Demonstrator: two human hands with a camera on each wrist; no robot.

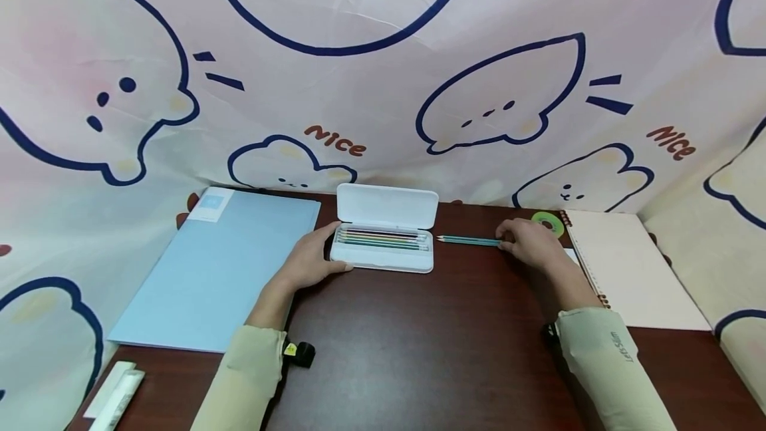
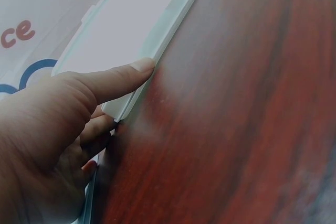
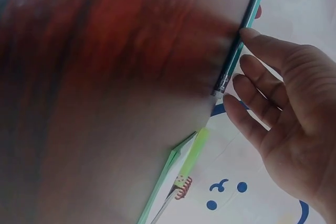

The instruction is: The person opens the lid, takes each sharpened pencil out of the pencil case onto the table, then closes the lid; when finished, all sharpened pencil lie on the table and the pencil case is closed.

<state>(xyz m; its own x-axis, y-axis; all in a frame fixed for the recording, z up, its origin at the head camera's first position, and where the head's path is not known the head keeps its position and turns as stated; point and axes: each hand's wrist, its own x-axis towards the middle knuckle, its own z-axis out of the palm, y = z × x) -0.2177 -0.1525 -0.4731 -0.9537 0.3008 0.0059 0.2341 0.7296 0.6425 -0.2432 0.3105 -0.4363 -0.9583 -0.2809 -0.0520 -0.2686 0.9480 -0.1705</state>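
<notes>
A white pencil case [image 1: 383, 261] lies on the dark wooden table with its lid [image 1: 387, 207] raised at the back. Several coloured pencils [image 1: 380, 239] are lined up inside it. My left hand [image 1: 308, 259] grips the case's left end, the thumb along the front edge and the other fingers at the back, as the left wrist view also shows. To the right of the case lies a teal pencil [image 1: 469, 241], its tip toward the case. My right hand [image 1: 529, 243] pinches that pencil [image 3: 236, 53] near its blunt end, between thumb and fingers.
A large light-blue folder [image 1: 221, 271] lies on the left. White, narrow packets [image 1: 116, 394] sit at the near left. At the right are a green tape roll [image 1: 553, 219] and a spiral sketchbook [image 1: 640, 271]. A printed cloth [image 1: 383, 98] hangs behind the table.
</notes>
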